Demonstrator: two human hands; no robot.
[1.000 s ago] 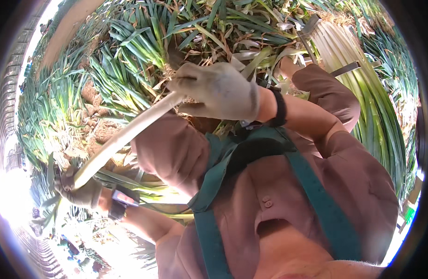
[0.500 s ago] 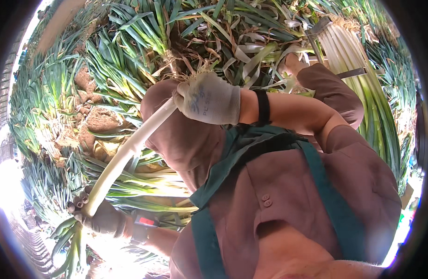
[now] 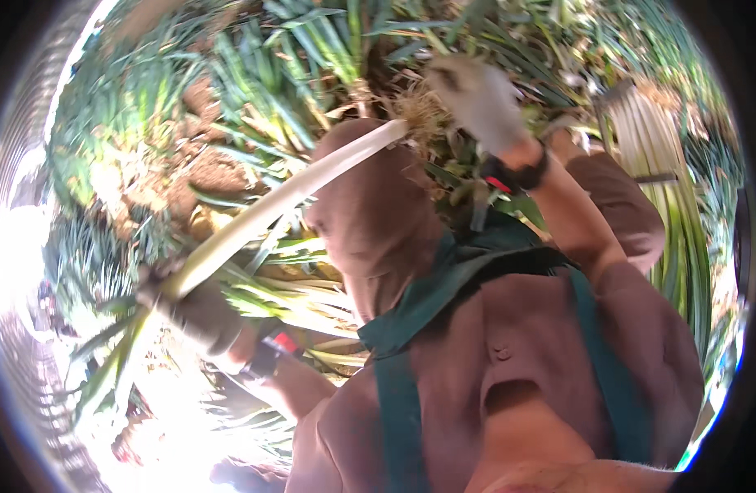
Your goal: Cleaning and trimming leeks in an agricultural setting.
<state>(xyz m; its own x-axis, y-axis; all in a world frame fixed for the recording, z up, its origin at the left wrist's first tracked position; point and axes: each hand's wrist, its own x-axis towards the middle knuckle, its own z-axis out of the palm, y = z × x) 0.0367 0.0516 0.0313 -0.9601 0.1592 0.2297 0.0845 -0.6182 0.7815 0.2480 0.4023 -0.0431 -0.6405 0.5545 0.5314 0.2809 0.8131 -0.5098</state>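
Observation:
My left hand [image 3: 193, 311], in a dark-palmed work glove, is closed around a long leek [image 3: 283, 200] near its green leaves. The white stalk slants up to the right across my bent knee [image 3: 369, 177]. Its tangled roots [image 3: 419, 111] stick out at the upper end. Just past those roots is my right hand [image 3: 480, 103] in a pale glove, apart from the stalk. Motion smears its fingers, so whether it grips anything cannot be made out.
At the right a bundle of trimmed leeks [image 3: 653, 144] rests in a metal rack [image 3: 657, 178]. Unpeeled leeks [image 3: 263, 82] lie in heaps ahead and to the left, with clods of soil [image 3: 218, 170] among them. More leeks [image 3: 300, 302] lie beside my leg.
My right hand has let go of the leek's root end and moved up and to the right. The leek and my left hand have shifted right and up in the picture as the view moved.

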